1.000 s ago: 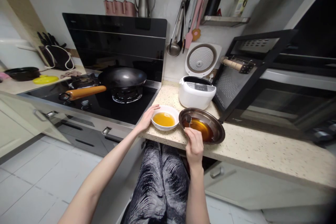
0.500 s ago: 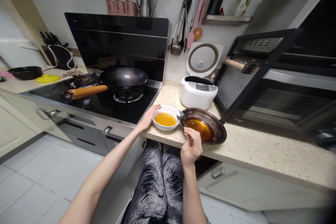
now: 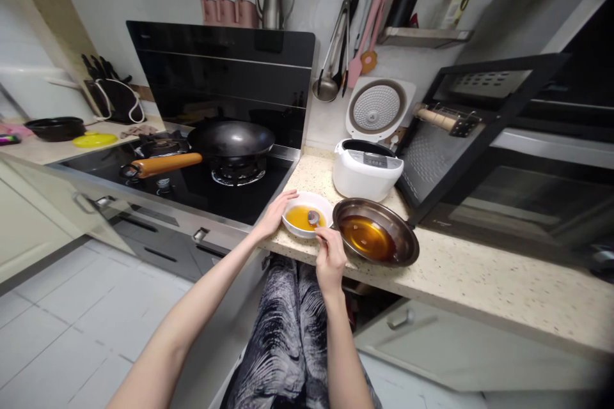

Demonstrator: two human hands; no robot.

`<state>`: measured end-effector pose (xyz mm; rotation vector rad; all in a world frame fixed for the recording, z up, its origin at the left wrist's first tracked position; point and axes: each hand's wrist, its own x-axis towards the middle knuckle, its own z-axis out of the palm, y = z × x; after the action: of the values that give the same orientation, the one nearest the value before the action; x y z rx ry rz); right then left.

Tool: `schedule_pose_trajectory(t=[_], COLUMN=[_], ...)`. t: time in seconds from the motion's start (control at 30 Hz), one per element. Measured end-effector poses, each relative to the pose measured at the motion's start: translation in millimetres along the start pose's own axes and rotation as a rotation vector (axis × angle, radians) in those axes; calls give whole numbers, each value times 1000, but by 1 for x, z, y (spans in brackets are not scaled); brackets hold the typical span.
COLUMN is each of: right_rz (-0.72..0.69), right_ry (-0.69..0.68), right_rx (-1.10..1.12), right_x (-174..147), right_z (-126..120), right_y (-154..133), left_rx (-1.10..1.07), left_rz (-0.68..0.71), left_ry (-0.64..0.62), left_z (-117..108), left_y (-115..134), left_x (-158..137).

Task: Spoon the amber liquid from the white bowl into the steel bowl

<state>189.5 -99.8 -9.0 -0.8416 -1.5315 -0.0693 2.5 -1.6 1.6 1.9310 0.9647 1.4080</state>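
Note:
A white bowl (image 3: pixel 290 226) of yellow-orange liquid stands near the counter's front edge. My left hand (image 3: pixel 272 216) grips its left rim, with fingers along the edge. My right hand (image 3: pixel 330 255) pinches a spoon (image 3: pixel 313 217) by its handle. The spoon's head is over or in the liquid in the white bowl; whether it touches the bottom I cannot tell. Just right of that stands a wide dark metal bowl (image 3: pixel 405 236) containing amber-brown liquid.
Behind the bowls sits a white rice cooker (image 3: pixel 367 176) with its lid up. A black wok (image 3: pixel 233 139) with an orange handle rests on the gas stove (image 3: pixel 192 204) at left. A dark oven (image 3: pixel 527 192) flanks the counter (image 3: pixel 480 262) on the right.
My right hand has moved left, bringing the spoon from between the two bowls into the white bowl. My left hand keeps its hold on the rim.

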Motion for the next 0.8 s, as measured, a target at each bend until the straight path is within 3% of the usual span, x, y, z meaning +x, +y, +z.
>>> schedule_pose_trajectory(t=[0.43, 0.8], right_rz=[162, 168], right_ry=[82, 164], right_rx=[51, 73], right_x=[0, -11], right_z=[6, 13], right_y=[-2, -2], left_rx=[13, 17], left_rz=[-9, -7], left_ry=[-6, -5], left_z=[-1, -1], left_y=[4, 3], left_x=[-1, -1])
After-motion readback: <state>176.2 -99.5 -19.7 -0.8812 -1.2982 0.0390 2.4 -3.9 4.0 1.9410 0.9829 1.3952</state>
